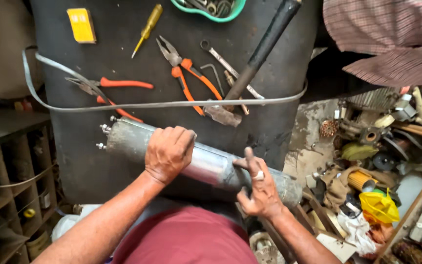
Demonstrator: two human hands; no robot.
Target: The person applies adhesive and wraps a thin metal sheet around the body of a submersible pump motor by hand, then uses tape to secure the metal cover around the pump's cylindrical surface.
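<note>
Workbench [98, 166] covered in black matting fills my view, and the long metal cylinder [206, 164] lies across its near edge (studs at its left end). Behind it lie a hammer [255, 61] and orange-handled pliers [189, 73]. My left hand [168, 152] wraps over the cylinder's middle, gripping it. My right hand [259, 188], well apart, rests fingers on its right end.

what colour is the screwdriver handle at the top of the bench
Yellow: the screwdriver has a translucent yellow handle, seen in the head view.
</note>
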